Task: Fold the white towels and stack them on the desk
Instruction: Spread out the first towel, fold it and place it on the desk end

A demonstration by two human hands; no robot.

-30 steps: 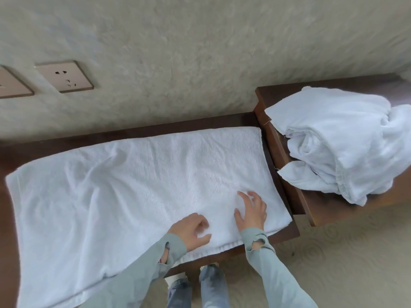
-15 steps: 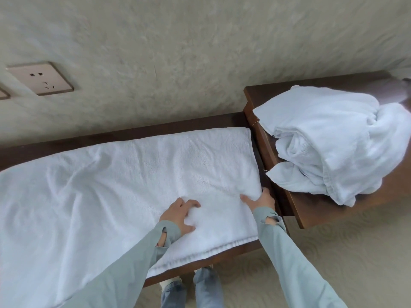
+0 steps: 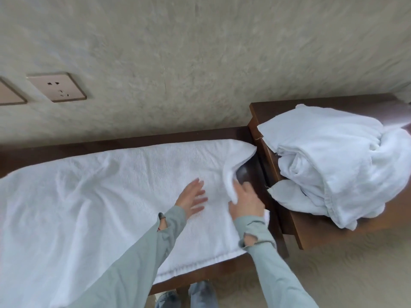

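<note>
**Right end of the towel lifted over the desk**

A large white towel lies spread along the dark wooden desk, covering most of its top and running off the left edge of the view. Its near hem hangs slightly over the front edge of the desk, and soft creases cross its left and middle parts.

The left hand lies flat on the towel with its fingers straight and spread, pressing the cloth down just left of the raised fold. It grips nothing.

The right hand is at the right end of the towel, where the cloth is raised and turned back toward the left, leaving a bare patch of dark desk top exposed beside it. The raised edge of the towel runs down into this hand, between thumb and fingers, and a bit of white cloth shows at the wrist side too, so the hand is holding the towel's end. The hand is blurred, and how tightly the fingers curl cannot be made out.

Both arms wear pale grey-green sleeves with thumb holes at the cuffs.

To the right, a second, slightly higher wooden surface adjoins the desk and carries a loose, rumpled heap of white towels, well apart from the hands. On the textured wall behind, a beige wall socket sits at the upper left, with part of another plate beside it at the frame edge. Patterned floor shows at lower right.
</note>
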